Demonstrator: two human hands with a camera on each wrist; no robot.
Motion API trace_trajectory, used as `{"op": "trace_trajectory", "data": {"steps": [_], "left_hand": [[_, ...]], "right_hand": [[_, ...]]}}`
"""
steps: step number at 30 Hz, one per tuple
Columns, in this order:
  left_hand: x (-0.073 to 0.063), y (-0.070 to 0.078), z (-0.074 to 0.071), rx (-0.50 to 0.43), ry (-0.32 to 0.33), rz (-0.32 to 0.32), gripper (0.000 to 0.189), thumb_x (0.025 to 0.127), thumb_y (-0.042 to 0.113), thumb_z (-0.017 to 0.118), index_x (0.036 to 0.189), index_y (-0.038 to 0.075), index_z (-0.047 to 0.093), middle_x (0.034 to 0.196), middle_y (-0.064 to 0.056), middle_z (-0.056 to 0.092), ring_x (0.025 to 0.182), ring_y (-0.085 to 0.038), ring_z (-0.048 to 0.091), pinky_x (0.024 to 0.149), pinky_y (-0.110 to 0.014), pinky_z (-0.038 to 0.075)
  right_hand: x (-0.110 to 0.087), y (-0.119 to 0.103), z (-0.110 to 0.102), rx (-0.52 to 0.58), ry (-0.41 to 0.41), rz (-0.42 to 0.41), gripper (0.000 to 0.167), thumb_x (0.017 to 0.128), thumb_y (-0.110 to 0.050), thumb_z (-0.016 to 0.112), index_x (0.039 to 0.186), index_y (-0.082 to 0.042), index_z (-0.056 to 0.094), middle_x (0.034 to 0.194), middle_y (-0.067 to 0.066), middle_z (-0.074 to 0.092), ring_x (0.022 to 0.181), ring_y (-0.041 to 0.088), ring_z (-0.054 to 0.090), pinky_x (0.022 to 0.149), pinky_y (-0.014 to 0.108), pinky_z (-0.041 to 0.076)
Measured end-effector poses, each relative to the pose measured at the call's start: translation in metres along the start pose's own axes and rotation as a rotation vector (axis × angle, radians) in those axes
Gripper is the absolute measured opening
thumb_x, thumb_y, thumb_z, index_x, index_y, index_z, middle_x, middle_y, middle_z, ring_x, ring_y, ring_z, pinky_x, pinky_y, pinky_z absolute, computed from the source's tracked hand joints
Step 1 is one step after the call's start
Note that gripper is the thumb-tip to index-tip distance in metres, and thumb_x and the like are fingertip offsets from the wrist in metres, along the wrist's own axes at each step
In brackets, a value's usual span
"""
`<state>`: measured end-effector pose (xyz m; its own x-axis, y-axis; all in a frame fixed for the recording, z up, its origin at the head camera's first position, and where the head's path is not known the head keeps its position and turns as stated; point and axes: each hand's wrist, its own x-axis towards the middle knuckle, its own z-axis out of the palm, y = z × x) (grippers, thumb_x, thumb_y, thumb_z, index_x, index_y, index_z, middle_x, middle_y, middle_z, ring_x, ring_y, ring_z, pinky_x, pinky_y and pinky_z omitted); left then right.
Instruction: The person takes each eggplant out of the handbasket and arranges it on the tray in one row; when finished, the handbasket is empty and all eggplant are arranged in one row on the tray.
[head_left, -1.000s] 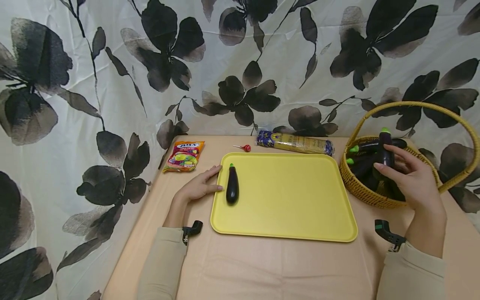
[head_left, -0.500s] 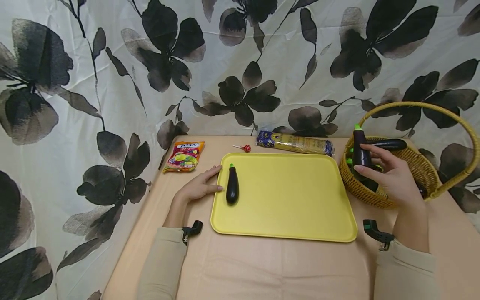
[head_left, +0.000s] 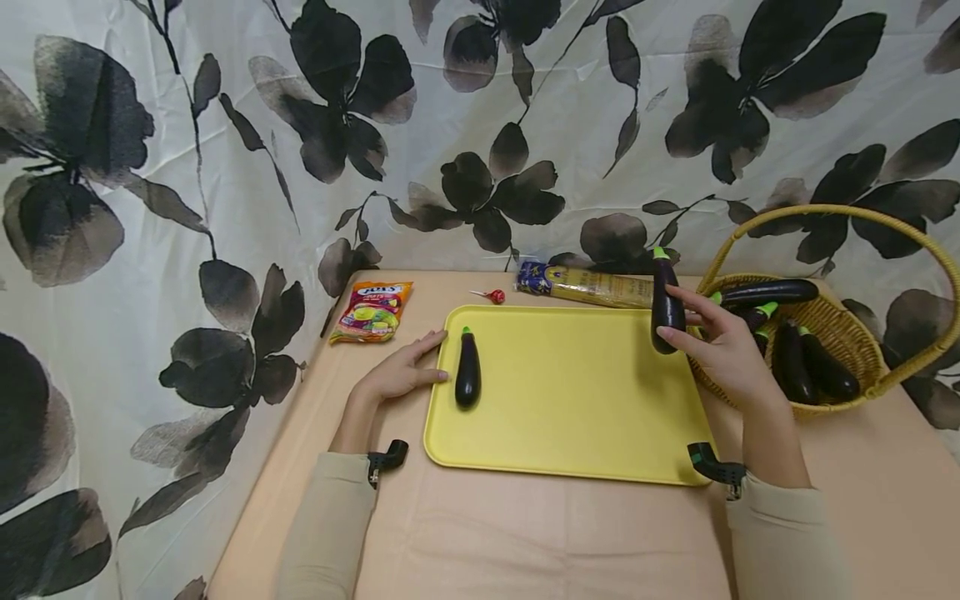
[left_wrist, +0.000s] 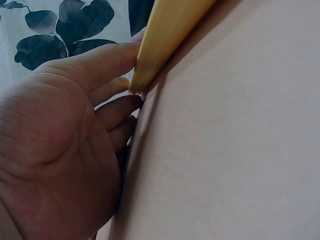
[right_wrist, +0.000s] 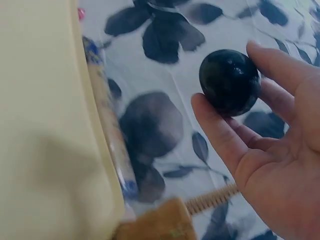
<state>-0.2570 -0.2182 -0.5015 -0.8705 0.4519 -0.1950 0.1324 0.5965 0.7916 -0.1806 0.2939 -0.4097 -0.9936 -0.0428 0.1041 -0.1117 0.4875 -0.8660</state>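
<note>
My right hand [head_left: 727, 350] pinches an upright eggplant [head_left: 667, 304] between thumb and fingers, above the right end of the yellow tray [head_left: 570, 392]. In the right wrist view the round dark bottom of this eggplant [right_wrist: 230, 82] faces the camera. My left hand [head_left: 397, 371] rests against the tray's left edge, thumb and fingertips touching the rim; the left wrist view shows the palm and the tray's side [left_wrist: 160, 45]. Another eggplant [head_left: 467, 371] lies lengthwise on the tray near that hand. Several more eggplants [head_left: 828, 367] lie in the wicker basket [head_left: 866, 358], partly behind my right hand.
Behind the tray lie a long pack [head_left: 585, 283] with blue ends and a small red lollipop [head_left: 495, 296]. An orange snack bag [head_left: 372, 311] lies at the back left. The basket's tall handle [head_left: 847, 208] arches upward. A floral curtain [head_left: 465, 100] hangs behind the table.
My right hand has carried the eggplant leftward out of the basket to above the tray's right side. More eggplants now show in the basket. The left hand has stayed at the tray's edge.
</note>
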Motion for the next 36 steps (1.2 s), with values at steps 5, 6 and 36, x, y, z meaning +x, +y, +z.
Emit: {"op": "trace_trajectory", "data": {"steps": [5,6,36], "left_hand": [[0.000,0.000,0.000,-0.011,0.008,0.005,0.083,0.095,0.041,0.075,0.165,0.030,0.032,0.175,0.002,0.017,0.164,-0.025,0.005,0.133,-0.054,0.005],[0.001,0.000,0.000,-0.011,0.008,0.007,0.083,0.095,0.042,0.075,0.165,0.030,0.032,0.175,0.002,0.018,0.164,-0.025,0.005,0.133,-0.054,0.005],[-0.002,0.002,-0.001,-0.008,0.009,0.032,0.084,0.095,0.041,0.076,0.165,0.026,0.032,0.175,-0.002,0.020,0.164,-0.028,0.006,0.132,-0.054,0.004]], "right_hand": [[0.011,-0.012,0.025,0.067,-0.052,-0.055,0.065,0.102,-0.028,0.069,0.160,-0.034,0.042,0.164,0.013,0.036,0.138,0.036,0.047,0.085,0.008,0.049],[0.014,-0.014,0.031,0.081,-0.068,-0.070,0.065,0.102,-0.026,0.069,0.160,-0.033,0.042,0.165,0.012,0.035,0.139,0.038,0.047,0.085,0.010,0.049],[0.033,-0.039,0.139,0.129,-0.334,-0.123,0.062,0.096,-0.026,0.077,0.153,-0.031,0.053,0.151,0.009,0.053,0.131,0.038,0.057,0.087,0.040,0.052]]}}
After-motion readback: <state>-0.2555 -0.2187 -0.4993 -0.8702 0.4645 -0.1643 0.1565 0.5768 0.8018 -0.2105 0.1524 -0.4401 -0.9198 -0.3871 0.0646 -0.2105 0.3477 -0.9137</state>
